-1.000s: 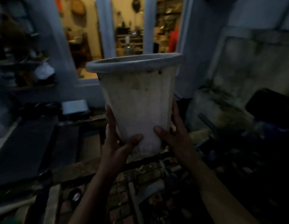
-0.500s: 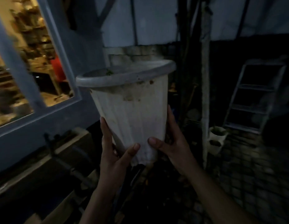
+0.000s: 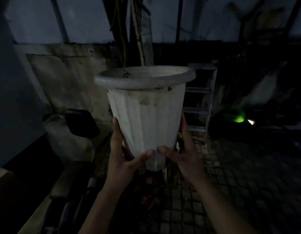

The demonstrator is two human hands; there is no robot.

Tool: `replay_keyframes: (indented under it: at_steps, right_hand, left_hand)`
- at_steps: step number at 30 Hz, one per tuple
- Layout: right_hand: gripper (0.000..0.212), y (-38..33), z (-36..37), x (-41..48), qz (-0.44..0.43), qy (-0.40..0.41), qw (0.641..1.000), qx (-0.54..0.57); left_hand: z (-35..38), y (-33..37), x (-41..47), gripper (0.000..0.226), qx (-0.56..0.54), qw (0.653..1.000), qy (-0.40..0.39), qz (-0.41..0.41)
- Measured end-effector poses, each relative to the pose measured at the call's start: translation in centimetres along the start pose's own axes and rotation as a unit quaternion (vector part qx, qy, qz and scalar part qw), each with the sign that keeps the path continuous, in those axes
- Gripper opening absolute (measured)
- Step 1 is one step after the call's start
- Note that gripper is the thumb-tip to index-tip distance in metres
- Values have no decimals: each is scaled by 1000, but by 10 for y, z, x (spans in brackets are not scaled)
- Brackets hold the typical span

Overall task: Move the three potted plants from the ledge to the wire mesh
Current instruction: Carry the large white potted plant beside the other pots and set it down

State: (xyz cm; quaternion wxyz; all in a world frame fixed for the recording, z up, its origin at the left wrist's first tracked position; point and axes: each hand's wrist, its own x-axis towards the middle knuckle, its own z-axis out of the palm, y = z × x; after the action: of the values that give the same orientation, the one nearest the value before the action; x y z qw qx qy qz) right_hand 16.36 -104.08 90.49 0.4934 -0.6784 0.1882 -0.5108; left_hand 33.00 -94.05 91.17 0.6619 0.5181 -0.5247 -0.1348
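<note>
While the yard lay dim, the left hand (image 3: pixel 123 155) and the right hand (image 3: pixel 183 149) clasped the lower sides of the white pot (image 3: pixel 144 112), thumbs meeting near its base. It was held upright in the air, the metal ladder (image 3: pixel 201 98) just behind its right side.

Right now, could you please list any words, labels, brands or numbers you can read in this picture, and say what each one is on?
None can be read. The white pot, held by the left hand and right hand, shows only dirt stains, no print. The ladder and wall bear no visible lettering in this dim light.
</note>
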Motion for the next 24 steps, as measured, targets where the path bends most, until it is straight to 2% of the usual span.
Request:
replay_keyframes:
  at_steps: [8,14,21,24]
  right_hand:
    - [103,63,-31,58,42,146,982,-115]
    - [108,91,-81,92,101,219,948,-207]
    - [111,152,-162,128,119,244,941,-203]
    - [112,203,-215,148,148,211,954,-156]
  left_hand:
    - [56,-104,97,113,-79,990,-119,-16]
    - [121,-149,151,115,-125,970,-202,-53]
    - [214,-210,194,113,-143,957,-246,-64]
    - [265,-251,205,115,-135,959,-228,-98]
